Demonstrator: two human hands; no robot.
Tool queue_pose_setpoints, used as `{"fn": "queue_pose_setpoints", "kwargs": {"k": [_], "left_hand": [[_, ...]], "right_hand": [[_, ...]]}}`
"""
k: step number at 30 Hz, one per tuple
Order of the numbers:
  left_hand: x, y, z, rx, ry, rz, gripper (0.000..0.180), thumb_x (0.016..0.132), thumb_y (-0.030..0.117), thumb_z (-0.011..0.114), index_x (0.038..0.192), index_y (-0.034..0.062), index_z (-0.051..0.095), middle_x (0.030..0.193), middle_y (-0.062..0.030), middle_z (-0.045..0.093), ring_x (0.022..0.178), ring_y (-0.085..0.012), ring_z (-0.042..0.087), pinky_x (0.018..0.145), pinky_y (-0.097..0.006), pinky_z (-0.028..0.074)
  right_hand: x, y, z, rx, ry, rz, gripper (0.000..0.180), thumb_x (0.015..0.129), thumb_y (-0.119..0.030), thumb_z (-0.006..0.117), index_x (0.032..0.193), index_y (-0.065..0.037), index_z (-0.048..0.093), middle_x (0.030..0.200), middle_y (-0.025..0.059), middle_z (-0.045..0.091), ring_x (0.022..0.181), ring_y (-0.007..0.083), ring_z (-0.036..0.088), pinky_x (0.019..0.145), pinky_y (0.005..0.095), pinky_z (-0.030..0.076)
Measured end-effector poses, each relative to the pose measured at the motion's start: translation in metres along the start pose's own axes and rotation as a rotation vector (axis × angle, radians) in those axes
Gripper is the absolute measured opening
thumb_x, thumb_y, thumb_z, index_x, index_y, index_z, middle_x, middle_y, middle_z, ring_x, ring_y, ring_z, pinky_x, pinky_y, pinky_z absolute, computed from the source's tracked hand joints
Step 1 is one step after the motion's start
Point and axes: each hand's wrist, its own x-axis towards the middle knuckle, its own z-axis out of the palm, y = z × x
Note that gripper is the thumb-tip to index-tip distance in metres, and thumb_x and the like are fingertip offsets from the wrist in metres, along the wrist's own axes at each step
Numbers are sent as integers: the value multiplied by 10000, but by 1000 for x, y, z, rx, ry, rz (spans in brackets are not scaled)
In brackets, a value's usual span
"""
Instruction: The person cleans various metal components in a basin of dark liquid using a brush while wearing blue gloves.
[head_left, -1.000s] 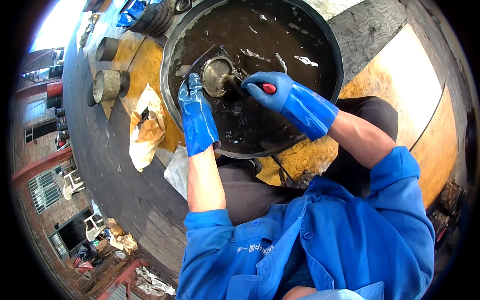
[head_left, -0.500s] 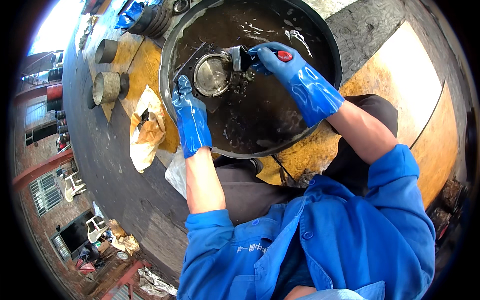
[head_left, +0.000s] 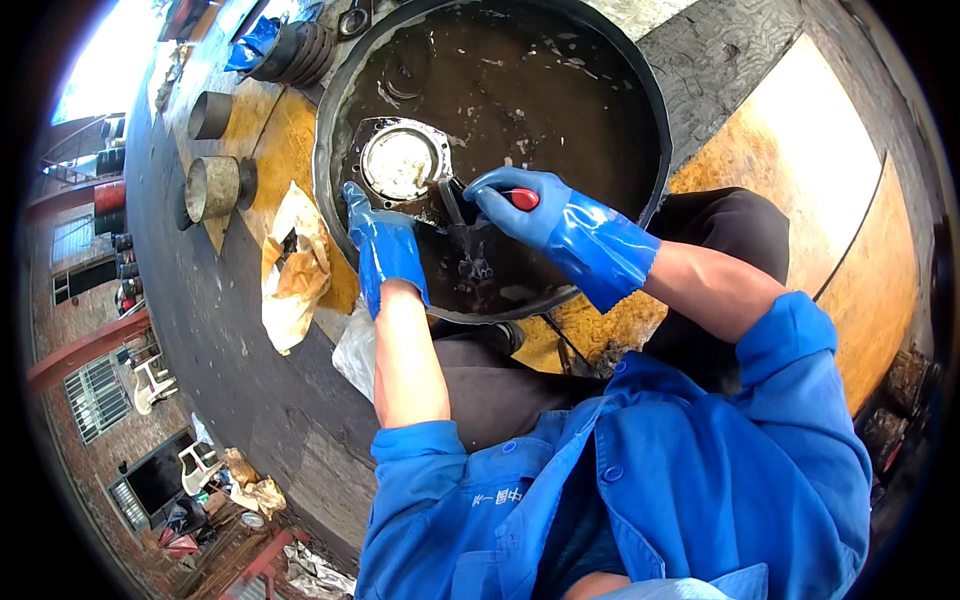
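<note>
A metal part (head_left: 433,143) with a round opening and a flanged plate tilts over the dark liquid in a wide round basin (head_left: 664,130). My left hand (head_left: 378,228), in a blue rubber glove, grips its near left edge, fingers partly hidden. My right hand (head_left: 525,205), gloved alike, is closed round what looks like a flat brush (head_left: 455,200). The red handle end (head_left: 525,199) sticks out of the fist. The brush's dark, wet head meets the part's lower right side, and liquid runs down below it.
Left of the basin lies a crumpled brown paper bag (head_left: 296,280), with a metal ring (head_left: 213,188) and a darker ring (head_left: 210,115) beyond. Stacked dark rings (head_left: 300,52) stand at the far left. Wooden boards (head_left: 780,150) lie to the right.
The metal part has tilted and moved slightly left, its opening now bright. My right hand has come down and left with the brush, from the part's upper right to its lower right side.
</note>
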Motion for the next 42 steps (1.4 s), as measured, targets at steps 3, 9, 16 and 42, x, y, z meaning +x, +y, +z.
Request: {"fn": "queue_pose_setpoints", "kwargs": {"k": [3, 9, 16, 42], "left_hand": [[7, -2, -2, -76, 18, -9, 741, 1036, 567, 603, 1557, 52, 495, 1628, -176, 476, 1457, -424, 461, 1219, -675, 328], [-15, 6, 9, 134, 101, -56, 670, 1069, 557, 570, 1481, 28, 577, 1467, -174, 637, 1315, -375, 611, 1130, -561, 483], [-2, 2, -15, 589, -55, 125, 616, 1107, 510, 517, 1405, -15, 638, 1318, -142, 733, 1130, -268, 715, 998, -392, 573], [-47, -33, 21, 754, -206, 177, 644, 1126, 574, 399, 1329, 34, 685, 1207, -118, 745, 1077, -270, 677, 1003, -380, 526]], "right_hand": [[6, 3, -13, -90, -50, -95, 282, 1038, -249, 638, 1204, -56, 760, 1090, 98, 788, 1014, 179, 734, 966, 336, 567], [34, 24, -40, -219, 63, -144, 271, 1005, -302, 675, 1162, -101, 764, 1053, 144, 785, 984, 288, 765, 907, 390, 594], [55, 26, -35, -426, 78, -137, 253, 1015, -281, 677, 1190, -122, 768, 1080, 108, 792, 1000, 247, 762, 929, 364, 590], [16, 34, -13, -541, -132, -706, 154, 915, -150, 740, 1064, -125, 768, 925, 133, 760, 850, 359, 736, 732, 444, 600]]}}
